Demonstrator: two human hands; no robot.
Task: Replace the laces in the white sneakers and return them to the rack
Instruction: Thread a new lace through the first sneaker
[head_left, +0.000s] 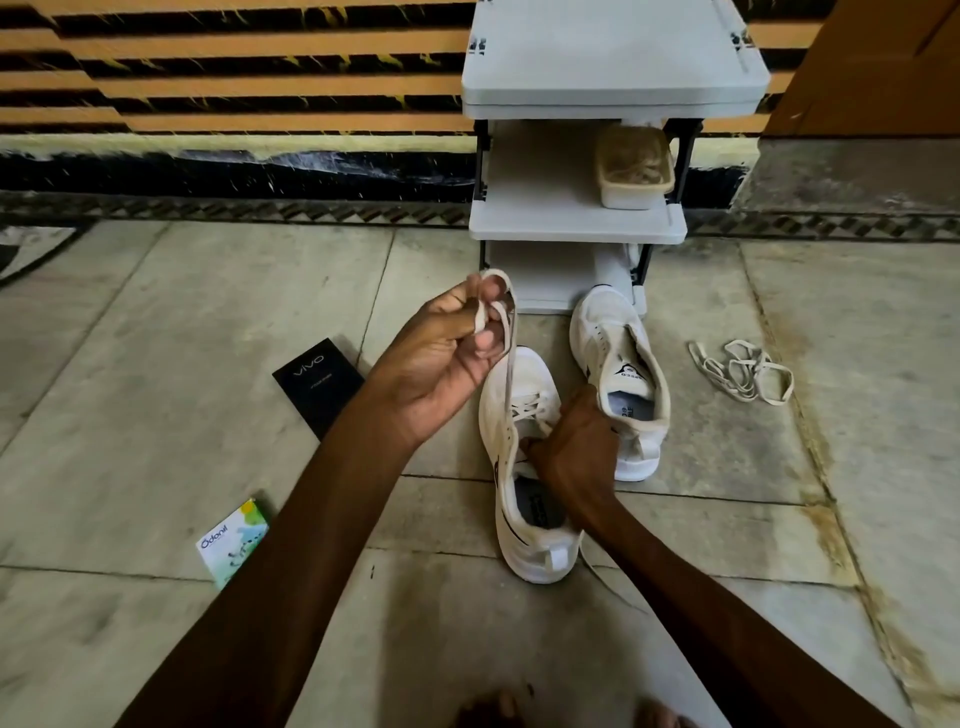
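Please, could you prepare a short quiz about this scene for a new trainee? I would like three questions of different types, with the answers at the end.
1. True or false: the loose lace lies to the left of both sneakers.
2. What does the left hand hold in its grip? A) a sock B) a lace C) a brush
3. Fill in: only the ____ sneaker has a lace through its eyelets.

Key
1. False: it lies to their right.
2. B.
3. Nearer: the nearer sneaker is partly laced, and the farther sneaker shows bare eyelets.
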